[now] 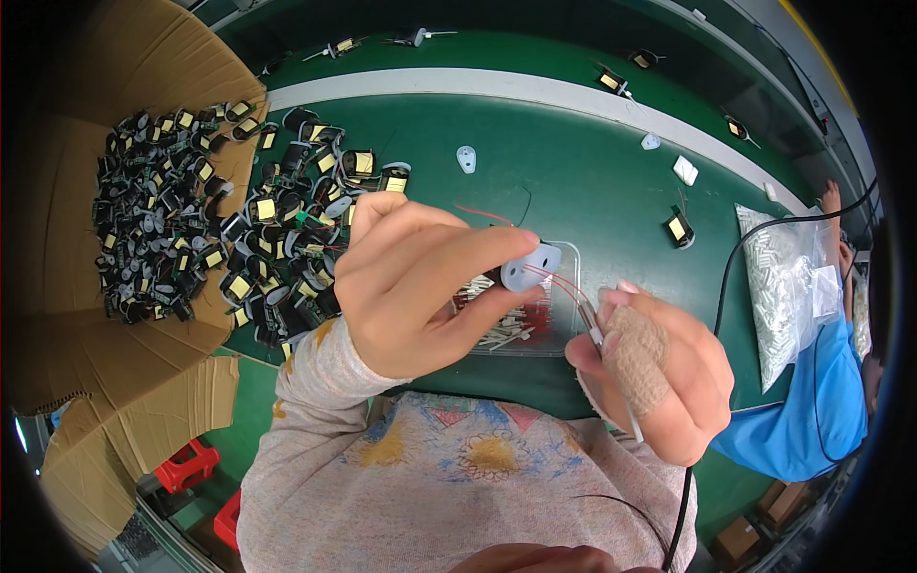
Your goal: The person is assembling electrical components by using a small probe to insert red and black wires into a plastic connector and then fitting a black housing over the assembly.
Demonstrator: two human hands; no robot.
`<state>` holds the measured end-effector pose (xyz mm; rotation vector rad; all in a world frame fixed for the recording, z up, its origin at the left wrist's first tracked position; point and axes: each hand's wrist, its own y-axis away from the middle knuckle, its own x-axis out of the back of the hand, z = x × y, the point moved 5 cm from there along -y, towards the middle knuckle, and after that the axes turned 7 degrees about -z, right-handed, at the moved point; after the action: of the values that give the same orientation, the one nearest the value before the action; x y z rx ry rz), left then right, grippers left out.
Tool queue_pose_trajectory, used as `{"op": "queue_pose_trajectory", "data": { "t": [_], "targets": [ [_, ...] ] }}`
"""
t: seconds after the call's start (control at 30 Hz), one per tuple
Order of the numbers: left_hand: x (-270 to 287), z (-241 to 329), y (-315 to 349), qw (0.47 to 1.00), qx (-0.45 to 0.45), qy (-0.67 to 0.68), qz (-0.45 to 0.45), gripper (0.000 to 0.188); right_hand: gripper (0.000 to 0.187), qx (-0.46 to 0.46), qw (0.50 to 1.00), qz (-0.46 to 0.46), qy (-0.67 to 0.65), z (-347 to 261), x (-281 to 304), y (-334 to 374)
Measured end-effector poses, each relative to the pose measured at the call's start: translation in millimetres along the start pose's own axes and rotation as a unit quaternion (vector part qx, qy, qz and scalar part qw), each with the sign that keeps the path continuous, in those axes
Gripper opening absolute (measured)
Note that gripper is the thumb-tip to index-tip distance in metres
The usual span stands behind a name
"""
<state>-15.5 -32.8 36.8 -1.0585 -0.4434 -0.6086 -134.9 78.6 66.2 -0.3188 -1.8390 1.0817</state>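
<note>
My left hand (411, 277) pinches a small electronic part with a grey oval end cap (523, 275) between thumb and fingers. Dark holes show in the cap, and thin red wires (564, 283) run from it toward the right. My right hand (669, 372), with a tan wrap around one finger, is closed on the wires' far end, where a slim white lead (633, 422) sticks out below. Loose red and dark wires rise behind the part. Beneath both hands sits a clear plastic tray (576, 286) of small white pieces, partly hidden by them.
At left, a cardboard box (181, 57) holds many similar black parts; more are heaped on the green table (420, 134) beside it. A bag of white pieces (769, 286) and a black cable (723, 286) lie at right, near another person's blue sleeve (802, 411). A grey cap (466, 159) lies ahead.
</note>
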Motion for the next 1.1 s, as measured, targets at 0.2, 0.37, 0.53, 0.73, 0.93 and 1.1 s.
{"op": "queue_pose_trajectory", "data": {
  "t": [0.2,0.37,0.53,0.73,0.93,1.1],
  "targets": [
    [0,0,3,1.0,0.024,-0.012,0.015,0.041,0.035,-0.004,1.0,0.002,-0.006,0,-4,3],
    [0,5,-1,0.996,0.008,-0.092,-0.004,0.037,0.033,-0.024,1.0,-0.01,-0.008,4,-11,2],
    [-4,0,-1,0.997,-0.036,-0.047,-0.04,0.036,0.022,-0.15,0.983,-0.024,-0.107,34,-19,2],
    [-11,-17,4,0.952,0.007,0.303,-0.052,0.046,0.022,-0.201,0.971,-0.042,-0.125,34,-15,3],
    [-11,-8,9,0.948,0.051,0.311,-0.048,0.027,0.047,-0.075,0.995,-0.047,0.037,11,-16,9],
    [-14,-14,10,0.946,0.083,0.314,0.001,0.022,0.036,-0.137,0.99,-0.023,-0.035,22,-23,8]
  ]
}}
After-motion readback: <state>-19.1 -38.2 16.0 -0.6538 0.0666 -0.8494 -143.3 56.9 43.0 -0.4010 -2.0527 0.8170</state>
